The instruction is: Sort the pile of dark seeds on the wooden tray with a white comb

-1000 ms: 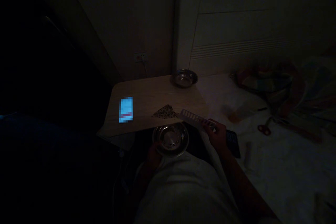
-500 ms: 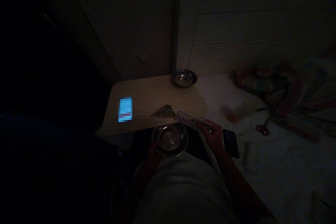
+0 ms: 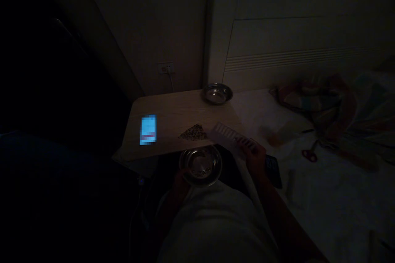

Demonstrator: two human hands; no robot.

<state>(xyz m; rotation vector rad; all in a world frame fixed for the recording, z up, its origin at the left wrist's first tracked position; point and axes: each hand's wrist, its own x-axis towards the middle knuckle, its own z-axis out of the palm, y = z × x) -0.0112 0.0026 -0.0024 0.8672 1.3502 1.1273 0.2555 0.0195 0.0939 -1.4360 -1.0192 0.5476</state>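
The room is very dark. My left hand (image 3: 181,181) grips the near rim of a steel bowl (image 3: 201,166), held just below the front edge of a small wooden table (image 3: 173,111). Some grains lie in the bowl. My right hand (image 3: 255,160) is closed on a flat white ribbed strip (image 3: 230,135), whose far end reaches onto the table beside a small heap of mixed grains (image 3: 194,132).
A lit phone (image 3: 148,129) lies on the table's left part, a second steel bowl (image 3: 217,93) at its far edge. On the bed to the right are red-handled scissors (image 3: 309,154), a dark remote (image 3: 273,170) and crumpled cloth (image 3: 321,98). A headboard stands behind.
My right hand has lifted and tilted the white strip a little, its far end moving slightly right of the grain heap. The bowl and my left hand have hardly moved.
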